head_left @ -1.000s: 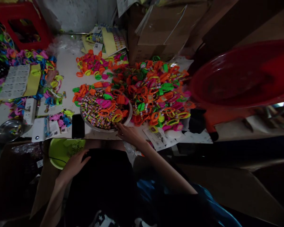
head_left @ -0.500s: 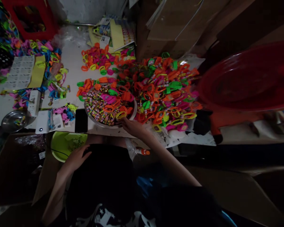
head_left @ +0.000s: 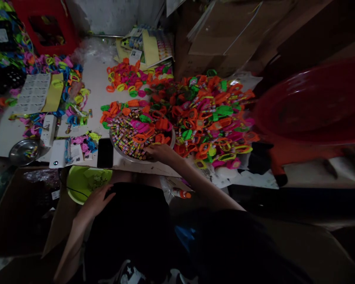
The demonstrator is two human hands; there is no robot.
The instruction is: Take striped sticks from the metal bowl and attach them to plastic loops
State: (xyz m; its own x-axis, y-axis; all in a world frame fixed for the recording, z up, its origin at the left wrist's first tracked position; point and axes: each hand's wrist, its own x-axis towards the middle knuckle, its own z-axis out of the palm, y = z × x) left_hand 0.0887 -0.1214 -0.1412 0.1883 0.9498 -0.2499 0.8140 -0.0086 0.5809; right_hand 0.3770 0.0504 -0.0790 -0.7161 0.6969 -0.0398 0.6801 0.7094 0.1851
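Note:
My right hand (head_left: 161, 153) is at the near right edge of a round metal bowl (head_left: 122, 155). Its fingers are bent together among small wrapped candy rolls (head_left: 127, 136); whatever they grip is hidden. Orange, pink and green plastic toy watches (head_left: 140, 127) lie on top of the rolls. My left hand (head_left: 97, 200) rests on my dark-clothed lap, fingers stretched out and holding nothing. Beside it is a lime-green basin (head_left: 73, 185) with small scraps inside. Right of the bowl spreads a large heap of toy watches (head_left: 207, 118) with candy rolls among them.
A black phone (head_left: 105, 153) lies left of the bowl, with a white power bank (head_left: 58, 153) and power strip (head_left: 48, 131) farther left. A small metal dish (head_left: 23, 152) sits at the left edge. Cardboard boxes (head_left: 219, 39) stand behind; a red basin (head_left: 310, 110) is at right.
My right hand has moved slightly left and farther into the bowl. The yellow toy watch at its fingertips no longer shows. My left hand stays on my lap; the view has shifted a little.

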